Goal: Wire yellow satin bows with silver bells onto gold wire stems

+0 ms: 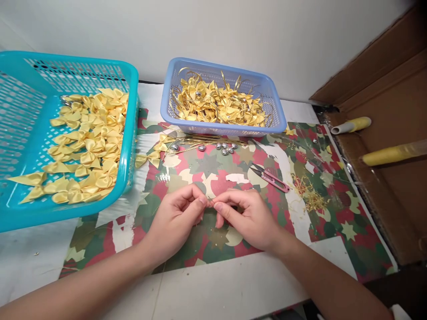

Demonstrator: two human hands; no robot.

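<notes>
My left hand (183, 211) and my right hand (245, 213) meet over the middle of the patterned sheet (213, 249), fingertips almost touching. Each has thumb and forefinger pinched together. Whatever lies between the fingertips is too small and too covered to make out. Beyond them lie several small silver bells (224, 151) and a bundle of gold cords (200, 141). Yellow satin bows (153, 158) rest to the left of the bells. Thread snips (270, 178) with a pink handle lie just past my right hand.
A turquoise basket (131, 133) of yellow bows stands at left. At the back, a blue-violet basket (218, 128) holds bows with gold cords. Thread scraps (312, 195) lie at right, near a cardboard box (383, 200) with yellow rolls (393, 153).
</notes>
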